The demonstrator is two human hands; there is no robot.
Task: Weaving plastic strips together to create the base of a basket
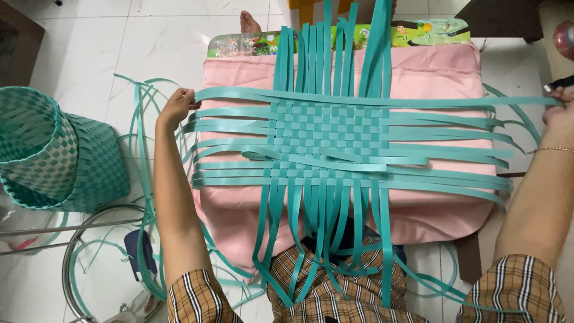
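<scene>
While the left hand [177, 106] pinches the top teal strip's [239, 94] end in closed fingers | right hand [559, 116] grips its far end, fingers closed | woven mat [326, 140] between both hands on pink-covered table [239, 69] | woven baskets [57, 152] outside left fingers.

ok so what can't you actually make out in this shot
- Right hand, head view: cut off by the right edge, so its grip on the strip doesn't show.
- Left hand: fingers curl around the strip ends, hiding the fingertips.
- Strip ends at the top: run out of frame.
- Baskets, left: far sides hidden, the insides too.
- Dark thing by the right hand: cut off, too small to tell.
</scene>
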